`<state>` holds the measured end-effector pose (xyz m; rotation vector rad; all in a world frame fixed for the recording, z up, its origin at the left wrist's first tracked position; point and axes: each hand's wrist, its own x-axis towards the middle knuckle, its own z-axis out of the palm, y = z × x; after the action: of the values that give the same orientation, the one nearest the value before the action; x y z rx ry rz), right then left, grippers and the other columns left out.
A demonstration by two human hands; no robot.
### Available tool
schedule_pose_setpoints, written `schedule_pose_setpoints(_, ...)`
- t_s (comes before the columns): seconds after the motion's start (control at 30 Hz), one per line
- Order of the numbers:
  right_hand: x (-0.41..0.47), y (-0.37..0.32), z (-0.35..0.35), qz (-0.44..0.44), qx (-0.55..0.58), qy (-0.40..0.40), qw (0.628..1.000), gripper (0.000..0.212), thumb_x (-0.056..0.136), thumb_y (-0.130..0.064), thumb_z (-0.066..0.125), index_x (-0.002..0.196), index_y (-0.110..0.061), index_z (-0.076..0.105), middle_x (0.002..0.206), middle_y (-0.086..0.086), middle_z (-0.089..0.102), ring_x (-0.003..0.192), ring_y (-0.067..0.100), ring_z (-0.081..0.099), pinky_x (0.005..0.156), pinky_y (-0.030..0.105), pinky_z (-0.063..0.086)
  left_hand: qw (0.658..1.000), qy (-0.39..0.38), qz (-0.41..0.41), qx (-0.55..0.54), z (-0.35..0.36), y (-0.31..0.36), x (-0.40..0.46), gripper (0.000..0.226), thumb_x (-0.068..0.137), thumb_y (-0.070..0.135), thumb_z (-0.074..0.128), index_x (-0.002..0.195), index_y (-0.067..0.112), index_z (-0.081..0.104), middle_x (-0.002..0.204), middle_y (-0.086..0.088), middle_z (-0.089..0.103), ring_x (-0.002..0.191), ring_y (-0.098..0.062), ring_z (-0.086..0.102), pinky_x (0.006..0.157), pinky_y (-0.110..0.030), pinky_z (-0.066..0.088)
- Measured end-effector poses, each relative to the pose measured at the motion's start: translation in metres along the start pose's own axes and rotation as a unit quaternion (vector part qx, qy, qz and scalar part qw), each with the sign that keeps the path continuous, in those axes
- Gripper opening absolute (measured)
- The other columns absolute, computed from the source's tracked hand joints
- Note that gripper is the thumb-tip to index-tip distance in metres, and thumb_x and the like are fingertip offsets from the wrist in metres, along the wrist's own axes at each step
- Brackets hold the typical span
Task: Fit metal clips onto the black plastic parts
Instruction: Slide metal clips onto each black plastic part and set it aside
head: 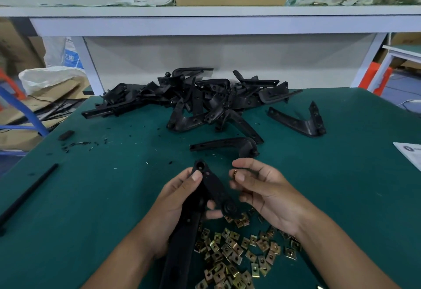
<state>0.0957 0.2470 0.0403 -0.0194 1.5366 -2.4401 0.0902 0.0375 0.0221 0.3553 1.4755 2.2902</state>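
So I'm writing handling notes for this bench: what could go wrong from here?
1. The metal clip is only pinched at the right hand's fingertips; it could slip into the loose clips below.
2. The left hand holds the black part in mid-air, so it may twist when pushed.

Left grip [182, 199] and right grip [259, 188] curled, raised.

Your left hand [180, 199] grips a black plastic part [210, 188] above the green table [102, 197], while your right hand [262, 188] pinches a single metal clip [234, 173] just beside it. Loose brass-coloured clips [237, 250] lie scattered below your wrists; a heap of black parts [200, 99] sits behind.
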Motion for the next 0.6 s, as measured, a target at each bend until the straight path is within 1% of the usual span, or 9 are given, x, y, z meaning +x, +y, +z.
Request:
schedule_pose_setpoints(0.07,-0.0003,-0.0008,0.0013,-0.004,0.000,-0.009,1.000,0.023,0.070,-0.016,0.081,0.093,-0.021,0.080,0.092,0.004,0.075,0.076,0.011,0.071,0.059,0.021,0.055,1.000,0.015,0.006,0.014,0.0016,-0.0016,0.0000,0.028,0.091,0.037,0.067,0.091,0.009,0.067,0.081,-0.013,0.066,0.072,-0.024,0.064,0.071,-0.031,0.058)
schedule_pose_setpoints(0.13,-0.0003,-0.0010,0.0018,-0.007,0.007,-0.017,1.000,0.018,0.074,-0.014,0.077,0.091,-0.020,0.081,0.089,0.003,0.074,0.073,0.010,0.069,0.057,0.021,0.053,0.999,0.030,0.008,0.037,0.0021,-0.0014,-0.0011,0.020,0.080,0.039,0.069,0.078,0.020,0.069,0.077,-0.007,0.066,0.069,-0.019,0.064,0.062,-0.027,0.054)
schedule_pose_setpoints(0.2,-0.0003,-0.0002,0.0015,-0.008,0.011,-0.020,1.000,0.015,0.077,-0.012,0.074,0.089,-0.020,0.080,0.087,0.003,0.073,0.071,0.010,0.067,0.056,0.021,0.053,0.998,0.036,-0.008,0.041,0.0002,-0.0012,-0.0023,0.019,0.071,0.043,0.069,0.070,0.024,0.066,0.072,-0.005,0.064,0.064,-0.017,0.062,0.056,-0.026,0.051)
schedule_pose_setpoints(0.23,-0.0003,0.0005,0.0011,-0.008,0.010,-0.020,1.000,0.014,0.078,-0.012,0.074,0.088,-0.020,0.080,0.086,0.003,0.073,0.070,0.010,0.066,0.056,0.021,0.052,0.998,0.036,-0.015,0.044,-0.0007,-0.0012,-0.0028,0.020,0.069,0.044,0.069,0.068,0.024,0.065,0.071,-0.005,0.064,0.062,-0.016,0.062,0.055,-0.026,0.051)
schedule_pose_setpoints(0.3,0.0000,0.0018,0.0008,-0.007,0.003,-0.019,1.000,0.011,0.079,-0.012,0.074,0.087,-0.020,0.078,0.085,0.003,0.072,0.069,0.009,0.065,0.055,0.021,0.052,0.998,0.033,-0.019,0.051,-0.0011,-0.0011,-0.0021,0.022,0.070,0.045,0.069,0.067,0.024,0.065,0.070,-0.006,0.064,0.061,-0.016,0.062,0.054,-0.025,0.050)
schedule_pose_setpoints(0.4,0.0007,0.0040,0.0007,-0.007,-0.030,-0.030,0.999,0.011,0.076,-0.016,0.079,0.086,-0.019,0.073,0.087,0.005,0.073,0.071,0.009,0.066,0.055,0.020,0.050,0.999,0.019,-0.007,0.042,0.0016,-0.0008,0.0008,0.018,0.075,0.039,0.072,0.062,0.029,0.066,0.065,0.002,0.065,0.058,-0.012,0.062,0.055,-0.022,0.050)
schedule_pose_setpoints(0.5,0.0016,0.0053,0.0015,-0.006,-0.063,-0.042,0.997,0.012,0.075,-0.014,0.078,0.084,-0.022,0.078,0.094,0.005,0.077,0.078,0.008,0.070,0.058,0.018,0.051,0.999,0.026,0.001,0.041,0.0017,-0.0011,0.0043,0.022,0.084,0.027,0.068,0.062,0.029,0.067,0.065,0.004,0.065,0.058,-0.011,0.063,0.056,-0.022,0.051)
schedule_pose_setpoints(0.6,0.0025,0.0064,0.0017,-0.008,-0.081,-0.036,0.996,0.020,0.073,-0.014,0.076,0.090,-0.024,0.082,0.097,0.003,0.078,0.087,0.008,0.073,0.061,0.017,0.052,0.998,0.042,0.012,0.045,-0.0003,-0.0012,0.0063,0.024,0.088,0.024,0.061,0.064,0.027,0.067,0.067,0.004,0.065,0.060,-0.011,0.064,0.056,-0.021,0.052)
